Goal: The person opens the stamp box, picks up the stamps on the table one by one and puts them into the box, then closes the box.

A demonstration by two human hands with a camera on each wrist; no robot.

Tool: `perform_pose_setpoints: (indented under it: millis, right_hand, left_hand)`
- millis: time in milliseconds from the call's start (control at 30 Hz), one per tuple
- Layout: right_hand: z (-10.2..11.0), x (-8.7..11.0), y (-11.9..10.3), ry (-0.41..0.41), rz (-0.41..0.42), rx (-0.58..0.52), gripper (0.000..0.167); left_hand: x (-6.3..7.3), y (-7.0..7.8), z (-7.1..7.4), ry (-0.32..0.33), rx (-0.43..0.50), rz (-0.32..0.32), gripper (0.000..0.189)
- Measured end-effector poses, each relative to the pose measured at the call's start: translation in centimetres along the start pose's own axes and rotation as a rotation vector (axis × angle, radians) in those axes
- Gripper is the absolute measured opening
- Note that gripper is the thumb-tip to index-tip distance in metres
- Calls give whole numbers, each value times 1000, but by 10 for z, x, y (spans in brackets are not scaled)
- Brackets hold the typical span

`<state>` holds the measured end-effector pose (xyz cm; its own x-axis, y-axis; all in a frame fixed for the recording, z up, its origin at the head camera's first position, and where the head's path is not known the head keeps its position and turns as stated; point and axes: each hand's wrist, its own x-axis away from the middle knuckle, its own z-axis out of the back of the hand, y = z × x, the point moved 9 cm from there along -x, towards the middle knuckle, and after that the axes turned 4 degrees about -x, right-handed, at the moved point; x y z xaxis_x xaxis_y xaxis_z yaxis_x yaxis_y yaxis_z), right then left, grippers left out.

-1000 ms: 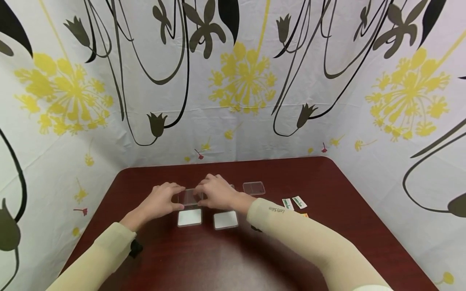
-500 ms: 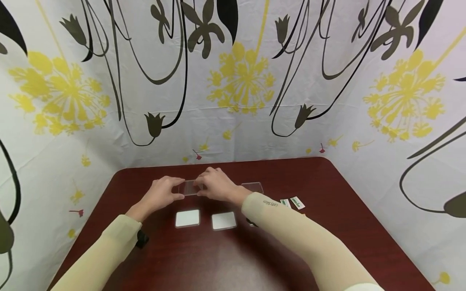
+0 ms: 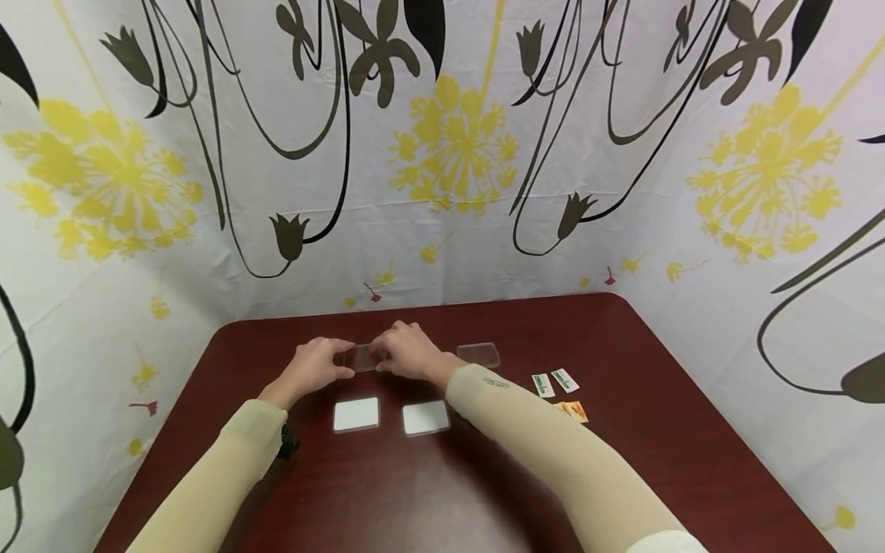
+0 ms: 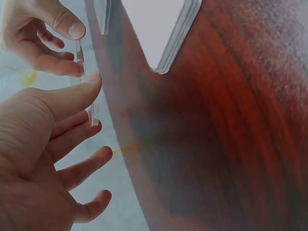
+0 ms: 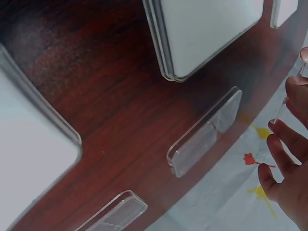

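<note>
Both hands hold a shallow clear plastic lid (image 3: 362,358) toward the table's far left. My left hand (image 3: 314,367) pinches its left end, thumb on one face and index finger at the edge, as the left wrist view shows; the other fingers spread loosely. My right hand (image 3: 409,353) pinches the other end, its thumb (image 4: 76,30) bent against the lid. On the nearer side lie two white-topped rectangular cases (image 3: 356,415) (image 3: 425,418) with clear rims. In the right wrist view a third white-topped case (image 5: 33,144) shows, hidden behind my right forearm in the head view.
Another clear lid (image 3: 478,354) lies right of my right hand; the right wrist view shows one more clear lid (image 5: 115,216). Two white-and-green packets (image 3: 543,385) and an orange packet (image 3: 575,412) lie farther right. A flower-patterned curtain (image 3: 442,269) surrounds the dark red table (image 3: 387,491).
Both hands have carried the clear lid away from the left white-topped case toward the far edge, widening the gap between them. The right forearm has shifted, uncovering the orange packet.
</note>
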<state>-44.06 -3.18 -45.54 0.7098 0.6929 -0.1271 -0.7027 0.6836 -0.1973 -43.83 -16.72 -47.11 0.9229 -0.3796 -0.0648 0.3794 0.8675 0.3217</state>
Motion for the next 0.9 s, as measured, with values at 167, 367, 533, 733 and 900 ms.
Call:
perform_pose_setpoints:
  millis: [167,367,533,733,900]
  right_hand:
    - [-7,-2,3,-28,-26,-11,33]
    - [-18,-1,5,-58,-51,-19,30]
    - [-26,2,5,-72,-60,-6,31]
    - [-30,3,4,-73,-57,-1,29]
    - [-30,4,3,-75,-57,9,33]
  left_hand:
    - [0,-2,-5,-15,2,12,55]
    - [0,-1,-15,-41,-23,3,54]
    - [2,-2,-20,-39,-1,-5,53]
    - [6,-4,-21,-26,34,-13,52]
    - [9,-5,-23,-30,58,-4,53]
